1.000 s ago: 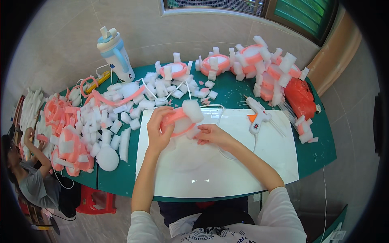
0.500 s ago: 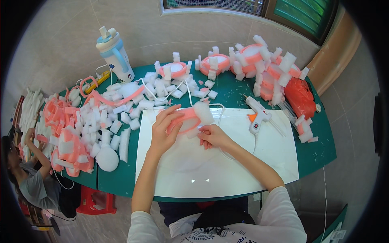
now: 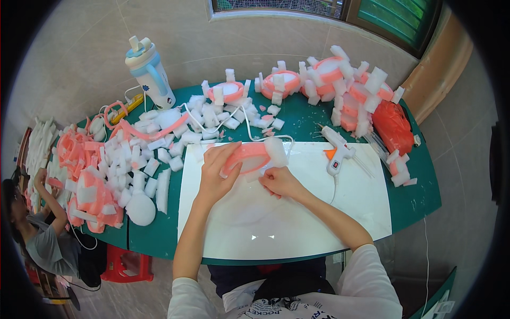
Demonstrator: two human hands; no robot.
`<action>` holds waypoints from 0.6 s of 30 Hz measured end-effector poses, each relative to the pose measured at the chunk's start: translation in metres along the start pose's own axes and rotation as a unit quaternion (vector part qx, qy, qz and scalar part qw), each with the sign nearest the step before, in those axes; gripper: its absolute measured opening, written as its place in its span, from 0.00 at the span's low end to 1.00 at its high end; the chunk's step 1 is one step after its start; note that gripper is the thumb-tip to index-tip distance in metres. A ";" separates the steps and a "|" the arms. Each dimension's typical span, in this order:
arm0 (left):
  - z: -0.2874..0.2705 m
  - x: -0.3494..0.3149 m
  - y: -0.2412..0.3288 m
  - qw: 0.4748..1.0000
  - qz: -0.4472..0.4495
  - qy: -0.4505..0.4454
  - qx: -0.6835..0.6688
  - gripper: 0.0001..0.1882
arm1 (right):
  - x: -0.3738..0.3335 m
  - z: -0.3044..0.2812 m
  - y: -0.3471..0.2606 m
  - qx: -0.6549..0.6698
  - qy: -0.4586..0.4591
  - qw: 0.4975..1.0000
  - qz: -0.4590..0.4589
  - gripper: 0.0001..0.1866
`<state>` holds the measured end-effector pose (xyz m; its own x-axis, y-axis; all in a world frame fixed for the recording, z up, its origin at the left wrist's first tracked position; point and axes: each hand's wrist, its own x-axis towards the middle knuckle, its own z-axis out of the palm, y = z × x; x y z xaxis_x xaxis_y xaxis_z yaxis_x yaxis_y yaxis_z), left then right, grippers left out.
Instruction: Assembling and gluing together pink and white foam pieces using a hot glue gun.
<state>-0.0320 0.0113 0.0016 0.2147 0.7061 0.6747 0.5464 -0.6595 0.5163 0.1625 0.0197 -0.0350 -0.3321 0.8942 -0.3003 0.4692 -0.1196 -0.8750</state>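
Observation:
My left hand (image 3: 215, 173) grips a pink foam ring (image 3: 249, 151) by its left side, thumb in front and fingers behind, and holds it above a white board (image 3: 297, 234). A white foam block (image 3: 275, 152) sticks on the ring's right end. My right hand (image 3: 281, 182) is closed just below that block, close to the ring's lower edge. Whatever its fingers pinch is hidden. To the right, a white hot glue gun (image 3: 340, 151) with an orange trigger lies on the board.
Loose white foam pieces (image 3: 164, 154) and pink foam parts (image 3: 79, 151) heap on the left of the green table (image 3: 414, 202). Foam rings with blocks (image 3: 228, 91) line the back. A bottle (image 3: 151, 74), a red bag (image 3: 392, 127) and a cord stand around; another person (image 3: 48, 239) sits left.
The ring has tilted and its block has shifted slightly right and down. My right hand's fingers have curled in more tightly and the hand has turned.

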 end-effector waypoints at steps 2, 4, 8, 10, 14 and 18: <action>-0.001 0.000 0.000 1.000 -0.007 -0.003 -0.012 0.23 | -0.002 0.000 -0.004 -0.048 0.002 0.999 -0.015 0.16; 0.001 0.001 0.002 1.000 -0.003 0.017 -0.012 0.22 | -0.003 0.005 0.002 -0.089 0.024 0.991 -0.096 0.16; 0.001 0.003 0.005 0.998 -0.026 0.030 -0.056 0.22 | -0.019 0.010 -0.011 -0.121 -0.040 0.978 -0.166 0.15; 0.003 0.002 0.000 0.999 -0.002 0.023 -0.028 0.21 | -0.044 0.011 -0.030 -0.147 -0.084 0.966 -0.197 0.15; 0.005 0.000 0.000 0.998 -0.029 0.007 -0.064 0.19 | -0.107 -0.009 -0.085 -0.136 -0.159 0.949 -0.236 0.13; 0.001 -0.002 -0.003 0.997 -0.027 0.035 -0.057 0.17 | -0.118 -0.039 -0.075 -0.072 0.031 0.976 -0.202 0.07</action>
<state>-0.0330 0.0122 -0.0016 0.1293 0.7241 0.6775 0.4593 -0.6492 0.6062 0.1987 -0.0603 0.0806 -0.4654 0.8809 0.0859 0.4212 0.3058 -0.8539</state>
